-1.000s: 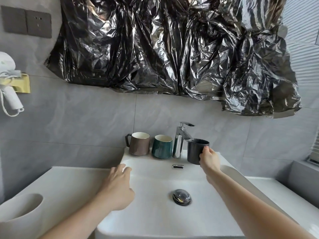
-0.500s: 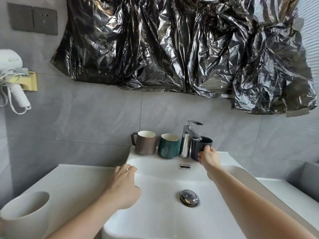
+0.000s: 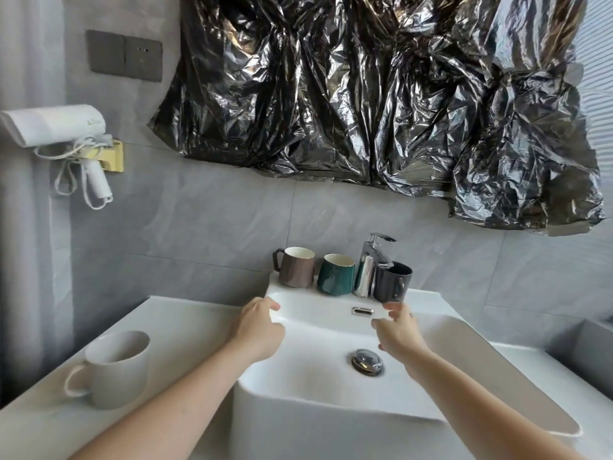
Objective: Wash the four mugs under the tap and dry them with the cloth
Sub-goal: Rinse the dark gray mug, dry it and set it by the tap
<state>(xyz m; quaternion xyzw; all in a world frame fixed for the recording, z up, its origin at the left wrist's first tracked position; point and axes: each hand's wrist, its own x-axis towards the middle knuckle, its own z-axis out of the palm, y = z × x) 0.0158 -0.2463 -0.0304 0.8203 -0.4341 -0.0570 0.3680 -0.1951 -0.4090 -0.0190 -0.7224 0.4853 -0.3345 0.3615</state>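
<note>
The right hand hovers just below the black mug (beside the tap), fingers loosely spread, holding nothing; the left hand rests on the sink rim, fingers relaxed.

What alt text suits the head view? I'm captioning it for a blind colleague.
Two bare hands, left hand and right hand, reach empty over a white sink. Brown mug, green mug and black mug stand on its back ledge around the chrome tap; a white mug sits on the counter at left.
</note>
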